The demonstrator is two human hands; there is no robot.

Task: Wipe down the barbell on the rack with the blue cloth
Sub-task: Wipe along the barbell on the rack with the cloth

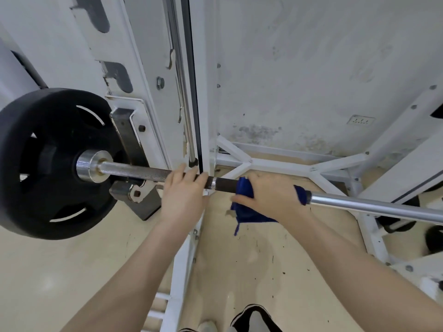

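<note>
The barbell (139, 172) lies across the white rack, running from left to lower right, with a dark knurled stretch in the middle and bright chrome further right. My left hand (183, 195) grips the bar on its dark part, close to the rack upright. My right hand (273, 196) is wrapped around the bar with the blue cloth (244, 204) pressed under the palm. Cloth ends stick out on both sides of that hand and a corner hangs down below the bar.
A black weight plate (48, 164) sits on the bar's left sleeve. The white rack upright (148, 75) with its hook plate stands behind the bar, and white base struts (282, 164) cross the floor. More dark plates (435, 238) lie at the right edge. My shoes show at the bottom.
</note>
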